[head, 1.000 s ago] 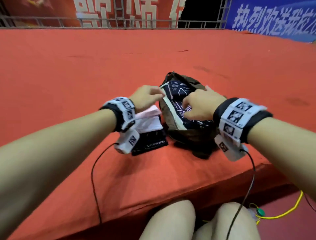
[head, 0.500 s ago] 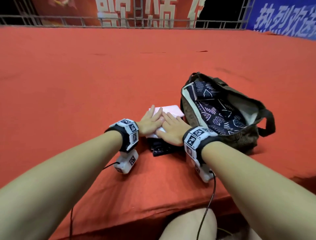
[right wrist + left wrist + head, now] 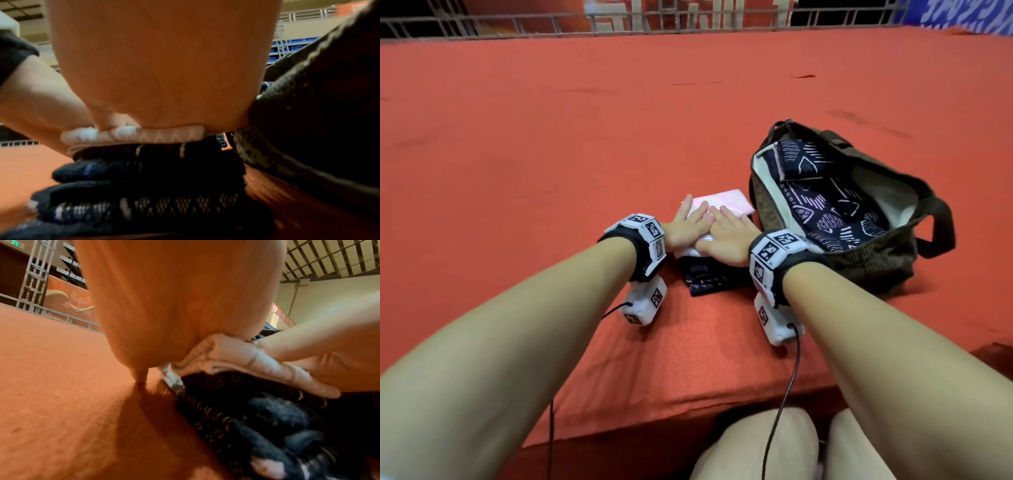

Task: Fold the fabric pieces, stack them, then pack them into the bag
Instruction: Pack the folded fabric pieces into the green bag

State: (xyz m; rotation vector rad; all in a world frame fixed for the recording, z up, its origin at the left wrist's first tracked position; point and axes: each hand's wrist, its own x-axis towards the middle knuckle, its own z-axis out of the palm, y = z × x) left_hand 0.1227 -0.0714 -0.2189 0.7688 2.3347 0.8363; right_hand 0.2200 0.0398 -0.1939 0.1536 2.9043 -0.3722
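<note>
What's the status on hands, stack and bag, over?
Left hand and right hand flat on pink fabric topping dark stack. Bag open alongside, patterned cloth inside. Nothing blocking.

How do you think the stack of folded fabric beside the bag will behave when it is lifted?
The stack is soft folded cloth, so it would probably sag unless supported from below. The pink piece lies loose on the dark layers and may slide off. Both hands, left hand and right hand, press it flat, so it likely springs up once released.
</note>
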